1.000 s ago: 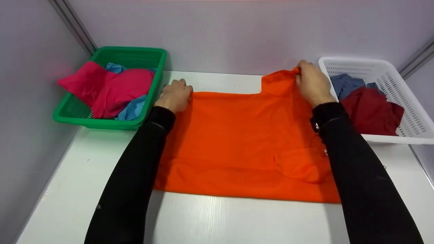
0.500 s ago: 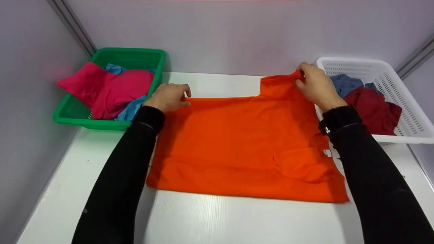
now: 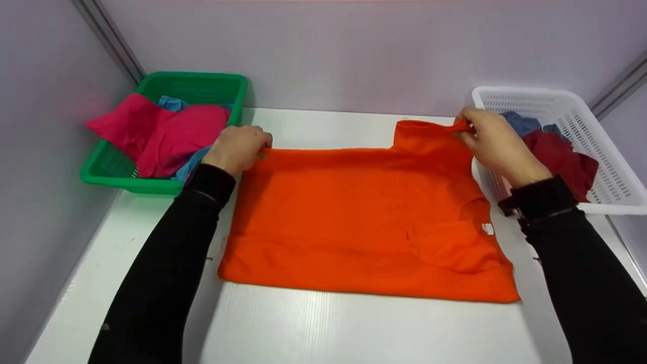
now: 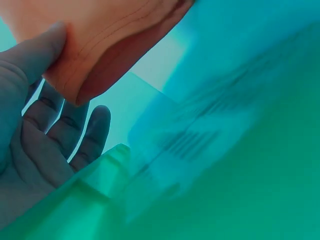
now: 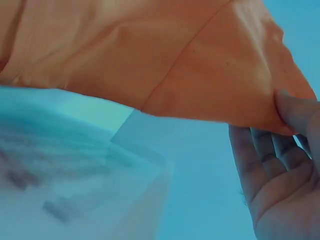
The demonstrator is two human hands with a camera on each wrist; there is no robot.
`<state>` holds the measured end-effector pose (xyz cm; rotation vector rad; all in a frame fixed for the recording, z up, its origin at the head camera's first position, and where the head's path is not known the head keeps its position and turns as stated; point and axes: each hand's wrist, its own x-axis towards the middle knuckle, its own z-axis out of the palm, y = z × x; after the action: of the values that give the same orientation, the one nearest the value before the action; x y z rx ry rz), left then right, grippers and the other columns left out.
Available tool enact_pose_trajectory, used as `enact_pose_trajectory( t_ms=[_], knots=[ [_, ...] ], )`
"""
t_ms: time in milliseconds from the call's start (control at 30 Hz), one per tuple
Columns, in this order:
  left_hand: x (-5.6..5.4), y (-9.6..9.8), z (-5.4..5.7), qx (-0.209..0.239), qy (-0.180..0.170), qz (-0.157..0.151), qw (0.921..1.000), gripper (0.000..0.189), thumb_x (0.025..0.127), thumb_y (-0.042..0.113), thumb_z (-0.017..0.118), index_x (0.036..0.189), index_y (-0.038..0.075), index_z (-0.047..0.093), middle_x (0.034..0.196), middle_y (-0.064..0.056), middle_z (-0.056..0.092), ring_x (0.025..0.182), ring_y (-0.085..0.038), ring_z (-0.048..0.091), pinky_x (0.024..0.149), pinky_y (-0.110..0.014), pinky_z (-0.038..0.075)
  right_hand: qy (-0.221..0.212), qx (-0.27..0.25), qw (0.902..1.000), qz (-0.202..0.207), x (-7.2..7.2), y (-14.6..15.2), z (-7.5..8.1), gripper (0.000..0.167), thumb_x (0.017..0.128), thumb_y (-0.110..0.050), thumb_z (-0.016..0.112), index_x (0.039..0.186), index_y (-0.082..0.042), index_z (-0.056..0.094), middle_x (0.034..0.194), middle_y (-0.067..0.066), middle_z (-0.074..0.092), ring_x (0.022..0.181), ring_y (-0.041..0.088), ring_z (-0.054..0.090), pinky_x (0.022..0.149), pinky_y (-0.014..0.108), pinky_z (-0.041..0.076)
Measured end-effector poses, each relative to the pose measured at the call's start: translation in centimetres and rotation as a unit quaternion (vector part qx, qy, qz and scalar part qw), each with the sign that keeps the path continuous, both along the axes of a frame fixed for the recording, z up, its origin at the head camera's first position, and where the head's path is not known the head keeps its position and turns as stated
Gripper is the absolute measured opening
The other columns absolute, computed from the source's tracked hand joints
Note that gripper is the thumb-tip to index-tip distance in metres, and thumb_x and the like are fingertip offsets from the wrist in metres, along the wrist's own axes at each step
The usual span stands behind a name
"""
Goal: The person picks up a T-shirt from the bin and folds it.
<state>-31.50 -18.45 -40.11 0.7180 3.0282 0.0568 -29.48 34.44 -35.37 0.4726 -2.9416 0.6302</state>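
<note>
An orange T-shirt (image 3: 323, 202) lies folded in half across the table in the head view, its neck side with a small white label to the right and a sleeve (image 3: 422, 135) jutting out at the far right. At the shirt's far left corner my left hand (image 3: 239, 148) pinches the hem; the left wrist view shows the thumb on the stitched hem (image 4: 102, 47). My right hand (image 3: 498, 144) pinches the sleeve's end, and in the right wrist view that cloth (image 5: 200, 75) hangs from thumb and fingers. In the head view the fingertips of both hands are partly hidden.
A green basket (image 3: 240, 101) with pink and blue clothes (image 3: 187, 126) stands at the back left, close by my left hand. At the back right, beside my right hand, a white basket (image 3: 619, 167) holds dark red and grey-blue clothes (image 3: 561, 156). A wall (image 3: 354, 55) rises behind the table.
My left hand has moved left to the shirt's corner and now pinches it. The right hand, holding the sleeve, has shifted right and nearer, and the shirt's far edge has come nearer.
</note>
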Motion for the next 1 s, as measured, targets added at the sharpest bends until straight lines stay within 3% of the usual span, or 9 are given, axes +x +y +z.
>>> enact_pose_trajectory(
  t_ms=[100, 167, 233, 333, 500, 633, 800, 1000],
  knots=[
    [0.7, -0.1, -0.1, -0.026, 0.026, -0.015, 0.9992, 0.017, 0.110, 0.003, 0.079, 0.126, 0.005, 0.085, 0.113, -0.022, 0.084, 0.100, -0.041, 0.074, 0.094, -0.056, 0.067, -0.018, 0.012, 0.9997, 0.013, 1.0, 0.6, 0.3, 0.015, 0.114, 0.002, 0.066, 0.129, 0.002, 0.068, 0.127, 0.032, 0.078, 0.121, 0.052, 0.074, 0.108, 0.066, 0.062],
    [1.1, -0.2, -0.1, -0.042, 0.039, -0.025, 0.9981, 0.014, 0.109, 0.001, 0.078, 0.120, 0.005, 0.086, 0.108, -0.021, 0.083, 0.097, -0.040, 0.074, 0.091, -0.055, 0.065, -0.035, 0.024, 0.9988, 0.025, 1.7, 1.1, 0.6, 0.014, 0.114, 0.001, 0.069, 0.128, 0.001, 0.069, 0.124, 0.029, 0.081, 0.118, 0.049, 0.077, 0.101, 0.046, 0.066],
    [1.6, -0.2, -0.2, -0.052, 0.048, -0.034, 0.9970, 0.014, 0.108, -0.001, 0.078, 0.116, 0.006, 0.086, 0.103, -0.020, 0.083, 0.095, -0.039, 0.075, 0.089, -0.053, 0.062, -0.054, 0.042, 0.9968, 0.041, 2.5, 1.5, 0.8, 0.013, 0.113, -0.001, 0.073, 0.126, -0.001, 0.071, 0.119, 0.025, 0.083, 0.113, 0.044, 0.078, 0.092, 0.027, 0.062],
    [2.3, -0.2, -0.2, -0.056, 0.050, -0.046, 0.9961, 0.017, 0.108, -0.006, 0.076, 0.114, 0.006, 0.087, 0.099, -0.019, 0.082, 0.093, -0.039, 0.076, 0.088, -0.051, 0.062, -0.081, 0.068, 0.9922, 0.067, 3.7, 2.1, 1.0, 0.012, 0.111, -0.002, 0.078, 0.122, -0.004, 0.073, 0.114, 0.018, 0.085, 0.107, 0.037, 0.080, 0.082, 0.014, 0.055],
    [3.7, -0.4, -0.1, -0.025, 0.029, -0.065, 0.9972, 0.024, 0.107, -0.013, 0.071, 0.113, 0.003, 0.087, 0.102, -0.022, 0.081, 0.094, -0.041, 0.076, 0.087, -0.052, 0.070, -0.096, 0.106, 0.9825, 0.120, 5.4, 2.2, 0.8, 0.019, 0.104, 0.004, 0.082, 0.112, -0.012, 0.075, 0.104, 0.004, 0.085, 0.093, 0.020, 0.076, 0.084, 0.028, 0.064],
    [4.8, -0.4, -0.4, -0.011, 0.005, -0.075, 0.9971, 0.027, 0.106, -0.017, 0.068, 0.113, 0.001, 0.087, 0.101, -0.022, 0.078, 0.094, -0.040, 0.074, 0.086, -0.050, 0.069, -0.130, 0.116, 0.9717, 0.160, 6.7, 2.1, 0.3, 0.026, 0.100, 0.005, 0.083, 0.107, -0.018, 0.075, 0.102, -0.005, 0.080, 0.092, 0.011, 0.069, 0.084, 0.029, 0.064],
    [5.7, -0.2, -0.9, -0.037, 0.000, -0.084, 0.9957, 0.027, 0.107, -0.016, 0.067, 0.111, 0.001, 0.087, 0.095, -0.019, 0.074, 0.088, -0.036, 0.069, 0.081, -0.045, 0.065, -0.188, 0.104, 0.9594, 0.183, 8.0, 1.5, -0.7, 0.032, 0.097, 0.008, 0.082, 0.101, -0.021, 0.072, 0.101, -0.009, 0.074, 0.094, 0.011, 0.070, 0.083, 0.027, 0.065],
    [6.5, 0.1, -1.9, -0.081, 0.027, -0.095, 0.9918, 0.024, 0.107, -0.014, 0.069, 0.109, 0.002, 0.087, 0.098, -0.020, 0.078, 0.090, -0.039, 0.076, 0.085, -0.048, 0.072, -0.239, 0.107, 0.9466, 0.189, 9.1, 0.5, -2.1, 0.033, 0.093, 0.010, 0.080, 0.100, -0.021, 0.071, 0.096, -0.010, 0.068, 0.091, 0.011, 0.062, 0.076, 0.024, 0.055]
  ],
)
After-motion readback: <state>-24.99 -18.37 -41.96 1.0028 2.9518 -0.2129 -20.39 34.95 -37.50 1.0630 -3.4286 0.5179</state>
